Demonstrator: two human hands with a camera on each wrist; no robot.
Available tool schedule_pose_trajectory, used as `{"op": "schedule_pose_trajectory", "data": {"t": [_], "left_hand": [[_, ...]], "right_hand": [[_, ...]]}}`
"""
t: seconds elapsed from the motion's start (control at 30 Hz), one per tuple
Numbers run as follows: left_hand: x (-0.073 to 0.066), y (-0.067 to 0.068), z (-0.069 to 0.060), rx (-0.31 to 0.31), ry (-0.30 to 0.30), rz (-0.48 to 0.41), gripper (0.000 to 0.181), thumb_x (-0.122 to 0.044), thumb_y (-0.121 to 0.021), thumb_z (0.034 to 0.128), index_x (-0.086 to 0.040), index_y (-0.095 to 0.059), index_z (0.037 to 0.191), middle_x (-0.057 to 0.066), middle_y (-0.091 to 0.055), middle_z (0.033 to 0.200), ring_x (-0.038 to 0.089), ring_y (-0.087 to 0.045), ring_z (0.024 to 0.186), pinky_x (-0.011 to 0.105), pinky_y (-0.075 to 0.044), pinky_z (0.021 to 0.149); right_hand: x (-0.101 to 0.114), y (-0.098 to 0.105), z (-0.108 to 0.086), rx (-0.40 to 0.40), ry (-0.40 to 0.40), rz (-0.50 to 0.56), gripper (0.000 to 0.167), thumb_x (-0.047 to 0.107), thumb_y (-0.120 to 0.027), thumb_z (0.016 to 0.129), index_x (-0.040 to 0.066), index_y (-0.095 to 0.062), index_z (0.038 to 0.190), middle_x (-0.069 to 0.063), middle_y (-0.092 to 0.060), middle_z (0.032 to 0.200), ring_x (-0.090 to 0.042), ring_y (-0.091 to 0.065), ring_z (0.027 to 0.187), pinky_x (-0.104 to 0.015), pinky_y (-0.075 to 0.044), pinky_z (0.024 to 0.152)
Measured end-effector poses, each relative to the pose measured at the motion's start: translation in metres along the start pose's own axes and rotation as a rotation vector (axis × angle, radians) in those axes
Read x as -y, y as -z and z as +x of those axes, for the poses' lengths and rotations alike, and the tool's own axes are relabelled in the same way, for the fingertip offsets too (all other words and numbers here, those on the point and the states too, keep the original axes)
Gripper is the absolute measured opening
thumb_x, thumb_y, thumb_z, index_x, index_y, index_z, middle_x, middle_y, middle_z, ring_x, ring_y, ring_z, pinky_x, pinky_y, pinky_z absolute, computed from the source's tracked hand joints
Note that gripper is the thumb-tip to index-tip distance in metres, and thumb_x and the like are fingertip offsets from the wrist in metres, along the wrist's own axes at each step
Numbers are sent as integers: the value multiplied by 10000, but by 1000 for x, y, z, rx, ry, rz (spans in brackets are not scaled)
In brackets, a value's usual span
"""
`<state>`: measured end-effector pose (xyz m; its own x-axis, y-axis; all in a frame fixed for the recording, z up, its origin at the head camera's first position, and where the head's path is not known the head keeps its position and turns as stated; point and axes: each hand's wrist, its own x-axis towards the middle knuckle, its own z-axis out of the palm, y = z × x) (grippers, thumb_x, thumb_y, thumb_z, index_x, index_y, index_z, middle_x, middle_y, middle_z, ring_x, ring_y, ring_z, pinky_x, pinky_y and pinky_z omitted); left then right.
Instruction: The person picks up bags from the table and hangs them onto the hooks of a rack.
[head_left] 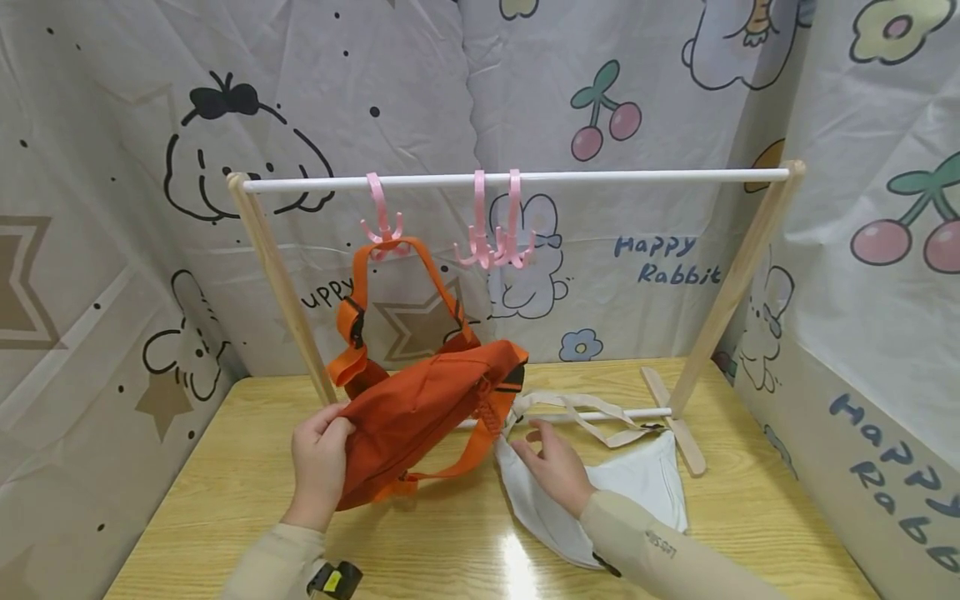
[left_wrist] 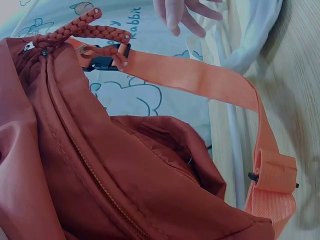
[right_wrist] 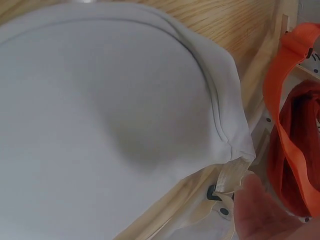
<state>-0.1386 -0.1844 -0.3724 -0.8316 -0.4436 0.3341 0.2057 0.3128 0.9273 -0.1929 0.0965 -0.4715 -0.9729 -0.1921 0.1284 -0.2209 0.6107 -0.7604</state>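
My left hand (head_left: 318, 462) grips the left end of an orange-red waist bag (head_left: 420, 404), which is raised and tilted above the table. Its orange strap loops up to the leftmost pink hook (head_left: 382, 221) and appears to hang on it. A braided zipper pull (left_wrist: 80, 32) dangles at the bag's other end. A white bag (head_left: 637, 483) with a cream strap (head_left: 585, 408) lies on the table at the right. Over its left end is my right hand (head_left: 555, 467), fingers loosely extended; whether they touch the strap, I cannot tell.
A rack with a white rail (head_left: 637, 176) and wooden legs (head_left: 731, 287) stands on the wooden table (head_left: 217, 475). Two more pink hooks (head_left: 478, 225) hang close together near mid-rail. Printed cloth (head_left: 420, 100) surrounds the back and sides.
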Motion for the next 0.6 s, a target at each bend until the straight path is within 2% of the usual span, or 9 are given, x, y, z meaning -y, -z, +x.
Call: {"op": "schedule_pose_trajectory", "data": {"t": [0.13, 0.3, 0.37, 0.47, 0.53, 0.6], "left_hand": [[-3, -1, -2, -11, 52, -73, 235, 93, -490, 748, 126, -693, 862, -144, -594, 683, 36, -524, 663, 176, -424, 605], [-8, -3, -4, -23, 77, -132, 213, 94, -467, 731, 146, -658, 810, -106, -578, 642, 68, -517, 633, 193, -421, 587], [-9, -4, -5, -23, 85, -154, 214, 96, -459, 730, 92, -673, 745, -97, -575, 629, 73, -513, 624, 195, -419, 584], [-11, -5, -6, -21, 115, -216, 301, 97, -442, 730, -57, -690, 655, -83, -572, 618, 80, -509, 616, 199, -418, 582], [-11, -6, -7, -19, 139, -285, 386, 102, -430, 726, -162, -697, 638, -86, -585, 625, 77, -518, 617, 194, -424, 586], [-11, -7, -8, -16, 161, -360, 427, 108, -412, 724, -199, -693, 627, -83, -592, 632, 75, -525, 618, 194, -433, 590]], "right_hand": [[0, -2, 1, 11, -17, 15, 581, 350, -584, 974, -71, -444, 1350, -225, -623, 1170, -235, -611, 809, -403, -493, 713], [2, -3, 2, 46, -62, 51, 647, 399, -563, 979, -68, -398, 1395, -228, -596, 1225, -230, -600, 835, -388, -493, 701], [3, -3, 2, 61, -72, 74, 670, 413, -554, 981, -74, -379, 1407, -240, -583, 1242, -234, -599, 841, -386, -497, 700], [4, -4, 2, 72, -80, 111, 692, 426, -554, 978, -78, -367, 1415, -250, -572, 1259, -245, -604, 858, -388, -504, 720], [5, -4, 2, 62, -56, 133, 632, 400, -566, 978, -61, -408, 1382, -244, -586, 1241, -268, -616, 886, -398, -509, 740], [5, -5, 2, 51, -34, 165, 536, 360, -584, 976, -29, -463, 1326, -218, -608, 1217, -297, -625, 948, -412, -511, 782]]}}
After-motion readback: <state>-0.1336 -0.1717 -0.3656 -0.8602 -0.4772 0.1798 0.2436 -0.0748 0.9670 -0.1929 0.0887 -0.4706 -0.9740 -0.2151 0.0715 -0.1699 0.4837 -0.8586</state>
